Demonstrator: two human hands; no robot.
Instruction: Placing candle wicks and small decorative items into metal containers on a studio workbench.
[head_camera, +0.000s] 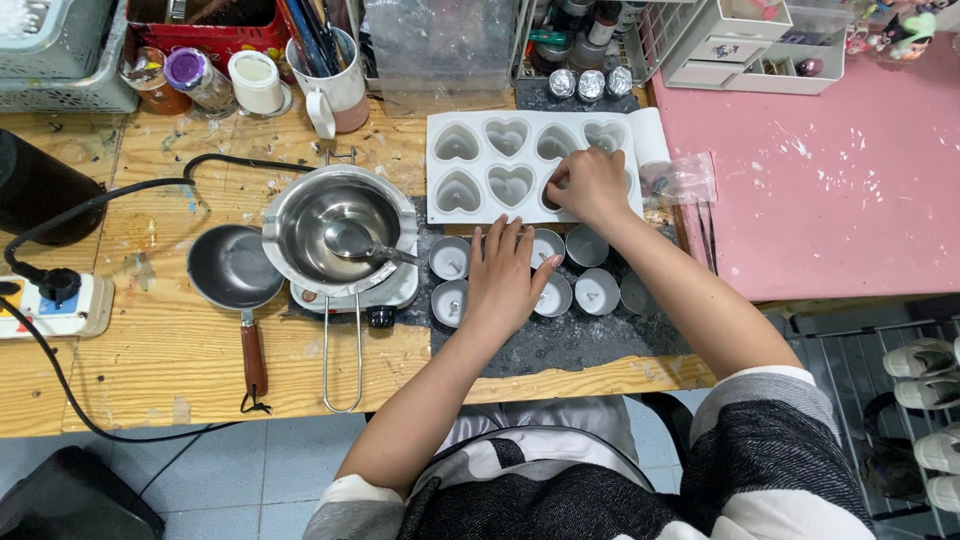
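Observation:
My left hand (503, 277) lies flat, fingers spread, on a dark mat (580, 340) among several small round metal cups (597, 291) that have wicks standing in them. My right hand (590, 185) reaches over a white mould tray with heart-shaped hollows (480, 165), its fingertips pinched at one hollow in the lower row. What the fingers pinch is too small to see.
A steel bowl with a spoon (340, 230) sits on a small hot plate. A little pan with a wooden handle (232, 268) lies to its left. A power strip (55, 300), jars, a mug of tools (335, 85) and a pink surface (830, 170) surround the wooden bench.

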